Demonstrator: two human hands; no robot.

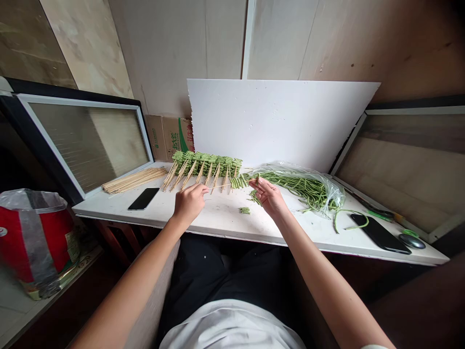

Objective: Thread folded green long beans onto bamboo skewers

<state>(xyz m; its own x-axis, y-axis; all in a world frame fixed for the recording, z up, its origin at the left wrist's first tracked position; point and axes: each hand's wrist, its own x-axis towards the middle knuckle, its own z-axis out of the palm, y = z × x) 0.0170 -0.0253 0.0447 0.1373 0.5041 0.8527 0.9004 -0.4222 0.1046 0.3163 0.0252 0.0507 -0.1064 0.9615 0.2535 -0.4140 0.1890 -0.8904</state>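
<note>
My left hand [192, 201] is closed on the bare end of a thin wooden skewer [219, 185], held nearly level above the table. Several short green bean pieces [238, 182] are threaded side by side along the skewer's right part. At its other end, the fingers of my right hand [268, 194] pinch a bean piece [257, 178]. Below on the table lie a few loose cut pieces [244, 210]. Behind my hands, finished bean skewers [207, 162] are stacked in a row, their bare sticks pointing toward me.
Long green beans [305, 186] lie in a clear plastic bag at right. Bare skewers [134, 179] and a phone [144, 198] are at left. Another phone [381, 233] and a mouse [411, 241] are at far right. A white board [279, 121] and a cardboard box [169, 135] stand behind.
</note>
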